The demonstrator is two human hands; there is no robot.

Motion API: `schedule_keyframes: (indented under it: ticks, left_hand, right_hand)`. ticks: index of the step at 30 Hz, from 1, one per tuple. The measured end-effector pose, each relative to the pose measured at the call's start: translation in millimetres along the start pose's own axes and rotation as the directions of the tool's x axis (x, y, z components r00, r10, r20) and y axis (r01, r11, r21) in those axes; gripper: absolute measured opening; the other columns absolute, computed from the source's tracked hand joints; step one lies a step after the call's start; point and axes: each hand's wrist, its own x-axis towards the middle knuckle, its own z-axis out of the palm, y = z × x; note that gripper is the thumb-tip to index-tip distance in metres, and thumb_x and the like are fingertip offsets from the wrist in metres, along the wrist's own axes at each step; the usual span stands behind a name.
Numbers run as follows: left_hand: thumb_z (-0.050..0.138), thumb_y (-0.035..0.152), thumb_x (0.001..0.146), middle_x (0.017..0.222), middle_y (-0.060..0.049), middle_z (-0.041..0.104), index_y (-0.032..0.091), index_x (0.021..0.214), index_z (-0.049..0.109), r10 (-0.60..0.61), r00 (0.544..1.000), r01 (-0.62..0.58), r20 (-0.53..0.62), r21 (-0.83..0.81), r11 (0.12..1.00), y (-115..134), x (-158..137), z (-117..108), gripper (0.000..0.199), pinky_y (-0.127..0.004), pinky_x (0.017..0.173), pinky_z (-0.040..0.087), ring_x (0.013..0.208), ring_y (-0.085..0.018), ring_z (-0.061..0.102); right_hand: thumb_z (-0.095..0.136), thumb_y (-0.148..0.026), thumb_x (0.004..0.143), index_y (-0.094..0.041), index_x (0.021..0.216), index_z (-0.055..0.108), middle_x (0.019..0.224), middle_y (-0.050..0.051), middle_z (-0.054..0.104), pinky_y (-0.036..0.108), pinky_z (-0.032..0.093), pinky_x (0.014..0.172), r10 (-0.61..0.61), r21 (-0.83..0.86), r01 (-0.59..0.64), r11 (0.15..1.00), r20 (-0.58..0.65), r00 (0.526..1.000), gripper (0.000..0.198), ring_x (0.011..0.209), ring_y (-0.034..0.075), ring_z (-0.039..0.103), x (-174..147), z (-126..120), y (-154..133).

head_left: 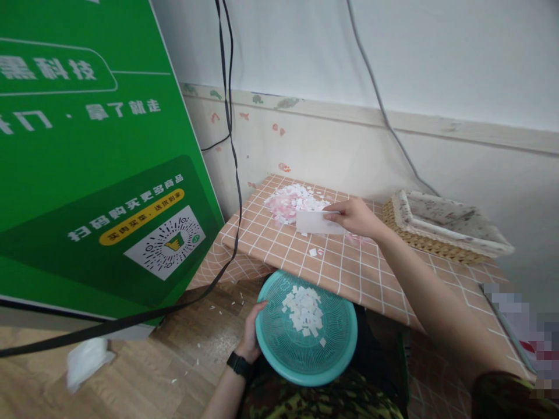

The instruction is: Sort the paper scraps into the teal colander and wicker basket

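Observation:
My left hand grips the left rim of a round teal plastic colander, thumb on top of the rim and fingers hidden beneath. Inside the colander lies a heap of small white paper pieces. My right hand pinches a flat white card over the checked tablecloth. Just behind the card is a pile of white and pink paper scraps, partly covered by it. A few loose scraps lie nearer the table's front edge, above the colander.
A cloth-lined wicker basket stands at the table's right rear, against the wall. To the left rises a green cabinet, with a black cable hanging before it. A white plastic bag lies on the wooden floor.

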Motion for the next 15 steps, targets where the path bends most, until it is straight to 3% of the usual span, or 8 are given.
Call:
schedule_keyframes:
  ticks: [5,15]
  left_hand:
    - [0.067,0.034,0.069,0.072,-0.005,0.072,0.013,0.078,0.068,0.005,1.0,-0.005,-0.016,-0.001,1.0,0.5,0.2,0.1,0.022,-0.034,0.07,0.051,0.066,-0.022,0.067]
    - [0.068,0.034,0.068,0.07,-0.005,0.072,0.014,0.076,0.068,-0.004,1.0,0.004,-0.025,0.012,1.0,1.4,-1.1,0.8,0.021,-0.035,0.069,0.052,0.067,-0.024,0.067]
  right_hand:
    - [0.053,-0.027,0.08,-0.022,0.093,0.073,0.083,0.002,0.072,0.027,0.044,0.063,0.053,0.002,-0.053,0.999,-0.058,0.997,0.024,0.072,0.017,0.064,-4.6,0.3,7.0]
    - [0.053,-0.029,0.08,-0.021,0.091,0.073,0.08,0.002,0.072,0.027,0.044,0.059,0.08,0.04,-0.079,0.996,-0.029,0.996,0.024,0.066,0.016,0.063,-9.0,-3.5,14.5]
